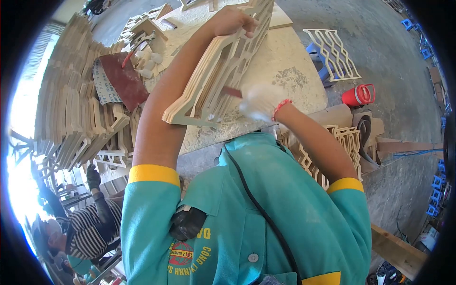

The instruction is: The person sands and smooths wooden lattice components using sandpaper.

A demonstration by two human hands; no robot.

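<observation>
My left hand (233, 23), bare, curls over the upper part of several wavy wooden lattice frames (213, 66). They stand pressed together and tilted on a dusty worktable (289, 47). My right hand (261, 102), in a white glove and blurred by motion, is beside their inner side. From its fingers a small reddish-brown strip (232, 91), looking like sandpaper, reaches in against the slats. The frames' near end rests against my left forearm.
Stacked wooden frames (71, 95) rise at left, beside reddish sandpaper sheets (121, 78). Small bottles (151, 61) stand on the table. A lattice frame (335, 54) lies on a blue stool at right, near a red jug (358, 95). Another person (90, 228) is at lower left.
</observation>
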